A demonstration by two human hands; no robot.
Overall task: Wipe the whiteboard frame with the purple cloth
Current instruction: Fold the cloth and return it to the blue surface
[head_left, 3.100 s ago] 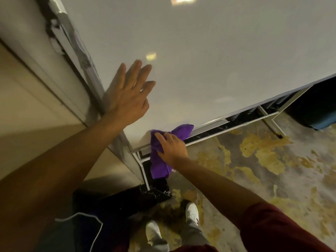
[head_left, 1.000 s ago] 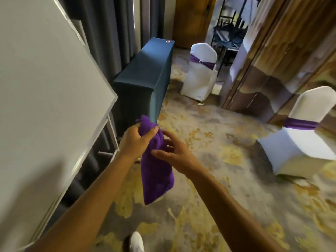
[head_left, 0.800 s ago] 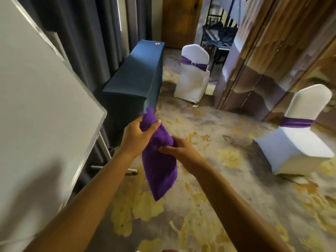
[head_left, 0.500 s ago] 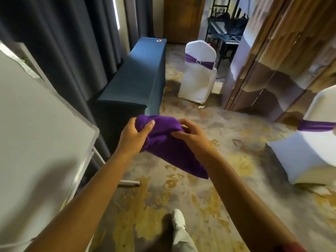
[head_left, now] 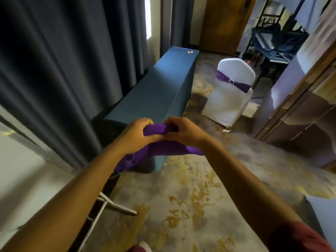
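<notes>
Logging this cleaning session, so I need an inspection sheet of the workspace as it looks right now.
Surface: whiteboard at lower left, untouched now.
Job's things: purple cloth bunched, held in the air.
Clutter: small multicoloured object on the blue-covered table.
Hands: left hand and right hand both grip the cloth.
Cables: nothing seen.
Surroundings: dark curtains, white-covered chair with purple sash, patterned carpet.

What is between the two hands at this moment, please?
In the head view, only the purple cloth lies between the left hand and the right hand; both grip its bunched top, and the rest hangs below them.
</notes>
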